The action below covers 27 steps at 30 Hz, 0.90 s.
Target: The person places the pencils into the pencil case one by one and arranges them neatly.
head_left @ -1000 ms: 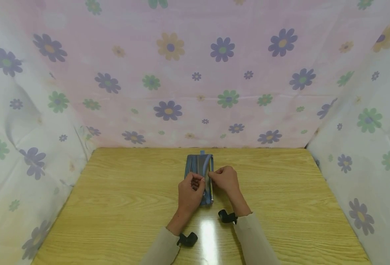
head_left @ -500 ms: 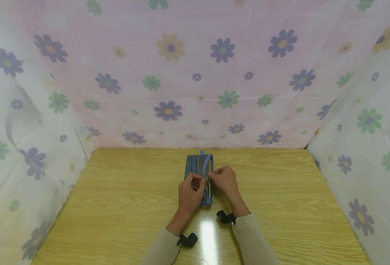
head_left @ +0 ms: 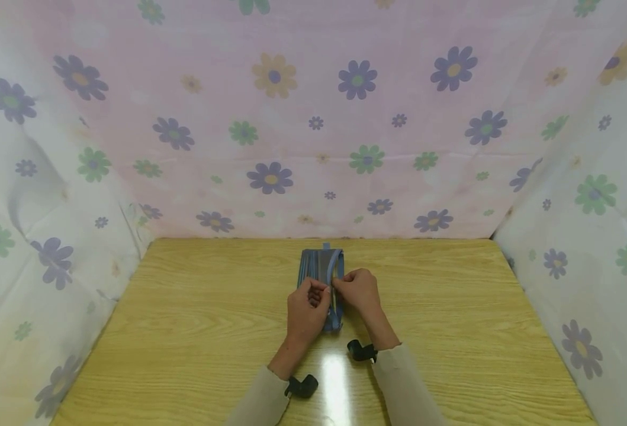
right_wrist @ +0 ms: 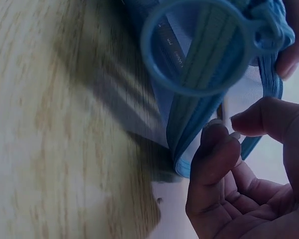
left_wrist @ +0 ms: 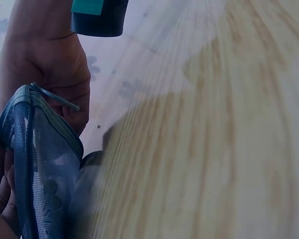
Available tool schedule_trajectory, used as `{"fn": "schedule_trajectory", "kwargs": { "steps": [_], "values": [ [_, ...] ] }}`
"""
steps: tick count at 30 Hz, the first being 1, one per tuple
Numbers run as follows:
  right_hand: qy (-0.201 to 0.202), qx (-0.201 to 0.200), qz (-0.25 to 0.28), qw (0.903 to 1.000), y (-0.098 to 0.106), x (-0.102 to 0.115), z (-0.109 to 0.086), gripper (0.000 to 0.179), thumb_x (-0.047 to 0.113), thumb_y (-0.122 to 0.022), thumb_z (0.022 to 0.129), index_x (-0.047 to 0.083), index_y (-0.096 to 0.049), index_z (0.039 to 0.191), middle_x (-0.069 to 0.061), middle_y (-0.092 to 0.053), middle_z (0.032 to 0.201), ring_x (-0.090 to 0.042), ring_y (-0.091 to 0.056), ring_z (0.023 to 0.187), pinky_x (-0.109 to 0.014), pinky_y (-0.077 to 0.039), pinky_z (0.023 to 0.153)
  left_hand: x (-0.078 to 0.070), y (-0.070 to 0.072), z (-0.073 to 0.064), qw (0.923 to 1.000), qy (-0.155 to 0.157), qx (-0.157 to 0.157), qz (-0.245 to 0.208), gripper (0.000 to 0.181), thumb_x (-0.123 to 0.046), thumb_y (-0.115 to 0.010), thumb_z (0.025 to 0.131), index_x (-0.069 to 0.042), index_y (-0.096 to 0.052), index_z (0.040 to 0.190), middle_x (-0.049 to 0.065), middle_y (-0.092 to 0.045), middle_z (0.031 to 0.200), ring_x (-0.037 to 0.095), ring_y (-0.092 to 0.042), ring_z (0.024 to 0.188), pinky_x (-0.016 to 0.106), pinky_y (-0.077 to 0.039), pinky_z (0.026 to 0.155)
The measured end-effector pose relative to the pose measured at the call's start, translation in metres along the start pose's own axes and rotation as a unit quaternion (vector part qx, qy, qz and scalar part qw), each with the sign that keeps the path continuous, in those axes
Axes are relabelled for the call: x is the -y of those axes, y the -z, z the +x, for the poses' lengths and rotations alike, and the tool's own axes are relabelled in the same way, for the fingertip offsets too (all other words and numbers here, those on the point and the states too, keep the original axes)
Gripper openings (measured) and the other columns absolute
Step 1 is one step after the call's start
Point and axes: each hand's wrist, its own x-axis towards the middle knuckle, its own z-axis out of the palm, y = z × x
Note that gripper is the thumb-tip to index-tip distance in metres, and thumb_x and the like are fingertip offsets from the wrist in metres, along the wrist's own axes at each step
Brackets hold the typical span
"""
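A blue mesh zip pencil case (head_left: 308, 261) lies lengthwise near the table's back edge, its zip apart on the right. My left hand (head_left: 305, 313) pinches the edge of that opening from the left. Reaching in from the right, my right hand (head_left: 362, 293) has thumb and index finger at the opening, around a thin yellowish pencil-like stick (head_left: 334, 303); the fingers largely hide it. In the right wrist view a blue ring (right_wrist: 149, 55) hangs at the near end of the case. A slim zip pull (left_wrist: 57, 98) shows in the left wrist view.
The wood-grain table (head_left: 201, 319) extends on both sides of the case. Flower-printed cloth (head_left: 313, 142) stands behind and at both sides. Black wrist cameras (head_left: 302, 386) sit on both forearms.
My right hand has shifted slightly left toward the opening, and the yellowish stick has moved left with it, away from the case's right edge. The left hand stays in place.
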Motion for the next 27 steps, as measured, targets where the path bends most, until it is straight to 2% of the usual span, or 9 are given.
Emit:
{"fn": "schedule_trajectory", "kwargs": {
  "steps": [10,16,22,27],
  "values": [
    [0.006,-0.011,-0.007,0.9999,0.003,-0.004,-0.003,0.02,0.02,-0.075,0.086,0.002,-0.082,0.08,-0.004,-0.072,0.065,-0.015,-0.064,0.055,-0.029,-0.051,0.051,-0.004,0.001,0.0,0.9999,-0.012,0.007,0.007,0.004,-0.011,-0.071,0.099,-0.007,-0.07,0.099,-0.001,-0.07,0.081,0.009,-0.066,0.068,0.026,-0.057,0.058],
    [0.013,-0.022,-0.033,0.9991,0.01,-0.007,-0.006,0.017,0.02,-0.076,0.09,0.003,-0.081,0.088,-0.005,-0.073,0.074,-0.016,-0.064,0.061,-0.031,-0.053,0.056,-0.004,0.0,0.0,0.9998,0.002,0.018,0.011,0.003,-0.01,-0.072,0.099,-0.008,-0.071,0.1,-0.001,-0.07,0.082,0.009,-0.066,0.069,0.025,-0.057,0.06],
    [0.049,-0.034,-0.046,0.9972,0.021,-0.018,-0.005,0.013,0.018,-0.075,0.092,0.005,-0.077,0.09,-0.004,-0.071,0.074,-0.016,-0.063,0.062,-0.032,-0.053,0.058,-0.007,0.0,0.002,0.9992,0.01,0.029,0.025,0.005,-0.011,-0.074,0.098,-0.008,-0.071,0.099,-0.003,-0.07,0.081,0.008,-0.066,0.069,0.025,-0.058,0.061],
    [0.085,-0.04,-0.06,0.9938,0.031,-0.024,-0.006,0.01,0.017,-0.073,0.093,0.007,-0.076,0.091,-0.004,-0.071,0.078,-0.016,-0.064,0.066,-0.036,-0.056,0.064,-0.01,-0.001,0.005,0.9982,-0.005,0.039,0.046,0.006,-0.01,-0.076,0.097,-0.008,-0.071,0.097,-0.002,-0.071,0.08,0.007,-0.066,0.068,0.025,-0.058,0.06]
  ]
}}
